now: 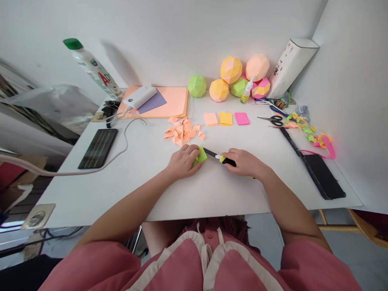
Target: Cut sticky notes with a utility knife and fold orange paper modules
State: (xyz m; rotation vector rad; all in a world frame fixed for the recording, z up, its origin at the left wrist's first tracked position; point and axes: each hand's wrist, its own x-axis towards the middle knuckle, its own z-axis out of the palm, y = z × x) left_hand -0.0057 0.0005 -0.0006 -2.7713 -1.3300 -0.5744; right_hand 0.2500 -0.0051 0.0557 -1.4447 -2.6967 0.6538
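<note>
My left hand [184, 161] is closed on a small green piece of paper [202, 154], partly hidden under the fingers, at the middle of the desk. In my right hand [242, 163] is a utility knife [228, 161] with a black blade and a yellow-green and black handle. Its blade points left, with the tip close to the green paper's edge; whether they touch I cannot tell. Just beyond my left hand lies a pile of folded orange paper pieces [182, 130]. Behind the knife sit square stacks of peach paper [211, 119], yellow paper [226, 119] and pink paper [242, 118].
Faceted paper balls [231, 70] and a glue bottle [247, 92] stand by the wall. Scissors [275, 120], paper scraps [312, 131] and a black case [323, 176] lie right. A phone [98, 148], white cable [121, 152], power bank [140, 97] and spray bottle [93, 69] are left.
</note>
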